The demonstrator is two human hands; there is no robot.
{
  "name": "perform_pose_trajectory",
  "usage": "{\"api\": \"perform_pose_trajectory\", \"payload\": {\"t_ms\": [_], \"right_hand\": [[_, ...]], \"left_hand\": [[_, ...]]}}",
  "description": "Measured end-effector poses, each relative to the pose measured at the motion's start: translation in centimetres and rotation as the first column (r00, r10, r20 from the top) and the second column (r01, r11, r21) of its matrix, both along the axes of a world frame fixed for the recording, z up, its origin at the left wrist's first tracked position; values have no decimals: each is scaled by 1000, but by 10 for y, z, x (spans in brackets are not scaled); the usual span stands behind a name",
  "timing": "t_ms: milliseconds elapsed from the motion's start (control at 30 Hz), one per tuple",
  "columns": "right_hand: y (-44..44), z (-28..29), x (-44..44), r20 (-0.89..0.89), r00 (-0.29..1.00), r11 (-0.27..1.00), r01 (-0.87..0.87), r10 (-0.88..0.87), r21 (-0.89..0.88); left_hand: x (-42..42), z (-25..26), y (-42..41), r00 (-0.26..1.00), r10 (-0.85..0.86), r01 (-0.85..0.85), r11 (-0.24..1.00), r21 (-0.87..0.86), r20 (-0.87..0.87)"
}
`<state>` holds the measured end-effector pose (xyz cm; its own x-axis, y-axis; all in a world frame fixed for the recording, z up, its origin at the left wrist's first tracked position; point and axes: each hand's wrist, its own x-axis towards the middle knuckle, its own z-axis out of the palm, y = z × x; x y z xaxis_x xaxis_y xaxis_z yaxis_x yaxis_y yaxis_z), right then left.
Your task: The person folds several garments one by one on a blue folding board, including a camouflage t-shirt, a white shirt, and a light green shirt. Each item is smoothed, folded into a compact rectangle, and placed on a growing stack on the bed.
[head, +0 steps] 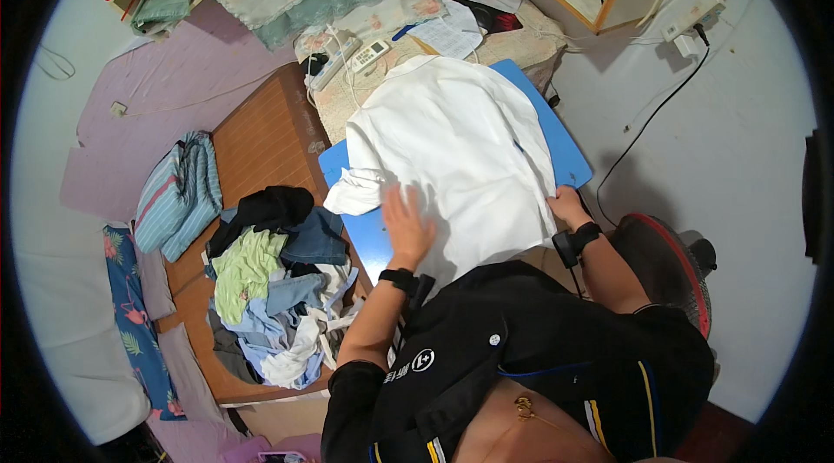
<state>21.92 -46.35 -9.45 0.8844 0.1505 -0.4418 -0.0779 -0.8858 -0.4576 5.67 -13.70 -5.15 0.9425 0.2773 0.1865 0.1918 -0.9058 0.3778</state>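
A white long-sleeved garment (456,150) lies spread over a blue board-like tabletop (573,163), its lower end reaching towards my body. One sleeve is bunched at the left edge of the board. My left hand (407,225), somewhat blurred, is over the garment's left side with its fingers apart; whether it touches the cloth I cannot tell. At the right edge, my right hand (568,205) has the garment's side edge between thumb and fingers, close to the board's corner.
Left of the board, a heap of mixed clothes (273,293) and a folded striped textile (182,192) lie on a brown mat (260,131). Behind it are a remote control (370,56), a power strip (333,64) and papers (449,30). A black cable (642,118) hangs at right.
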Motion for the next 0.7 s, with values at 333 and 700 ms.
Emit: {"api": "perform_pose_trajectory", "payload": {"t_ms": [333, 700], "right_hand": [[-53, 78, 101, 787, 594, 981, 183, -167, 70], [114, 194, 102, 997, 40, 926, -373, 68, -48]], "left_hand": [[-37, -73, 13, 942, -93, 119, 991, 63, -323], [-71, -34, 3, 942, -328, 220, 757, 615, 66]]}}
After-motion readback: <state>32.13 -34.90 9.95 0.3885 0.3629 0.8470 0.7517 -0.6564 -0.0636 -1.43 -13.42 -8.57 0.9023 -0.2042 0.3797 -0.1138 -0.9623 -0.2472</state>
